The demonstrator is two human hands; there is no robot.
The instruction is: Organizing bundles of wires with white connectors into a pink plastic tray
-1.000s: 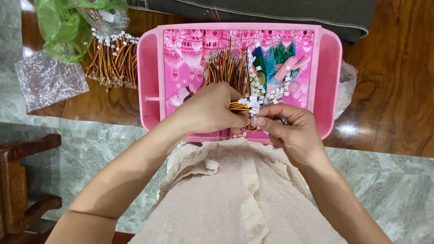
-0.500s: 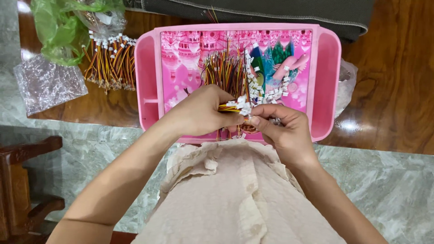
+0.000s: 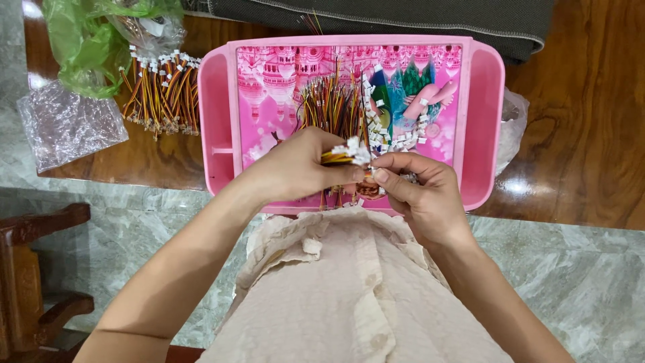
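My left hand (image 3: pixel 304 168) grips a small bundle of thin red, yellow and black wires with white plug ends (image 3: pixel 346 153), held over the near part of a pink plastic tray (image 3: pixel 482 114). My right hand (image 3: pixel 415 191) meets it from the right, thumb and fingers pinched at the bundle's white ends. A larger heap of the same wires (image 3: pixel 332 107) lies in the tray behind my hands, and loose white connectors (image 3: pixel 396 134) are scattered beside it.
Another pile of wired connectors (image 3: pixel 161 91) lies on the wooden table left of the tray, next to a green plastic bag (image 3: pixel 80 40) and a clear bag (image 3: pixel 67 124). A dark cloth (image 3: pixel 403 17) runs along the far edge. A wooden chair arm (image 3: pixel 33 269) stands at lower left.
Both hands have lifted slightly and drawn together, and the bundle's white ends now stick up between them.
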